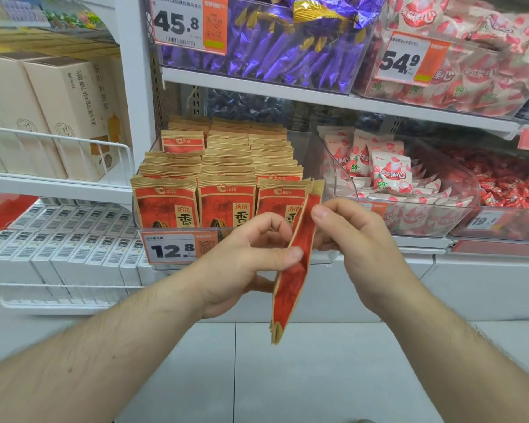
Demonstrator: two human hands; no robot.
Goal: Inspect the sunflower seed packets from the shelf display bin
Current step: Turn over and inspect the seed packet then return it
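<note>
Nearest, both forearms came in from the bottom corners and met mid-frame, hands close together with one sunflower seed packet between them. The packet was seen nearly edge-on, long axis close to vertical, top leaning slightly right and far, bottom hanging free toward the floor. The left hand was clamped on it around mid-height: thumb pressed on the red face, curled fingers behind. The right hand pinched the upper part, thumb tip visible at the right edge near the top; its other fingers were hidden behind the packet, so exact contact there couldn't be told. Both hands sat level with each other, left slightly lower on the packet; neither was clearly nearer the bin. My read: printed faces pointed left and right rather than at the camera, so the next move likely needed a twist about the long axis to bring a face round; the two-point hold suited that. Just beyond the hands, the clear display bin sat on the shelf, holding three rows of upright matching packets, faces toward the viewer, with a 12.8 price tag on its front. The held packet overlapped the right row in view; touching or not, can't tell. Farther right, a bin of pink-and-white sweets.
</note>
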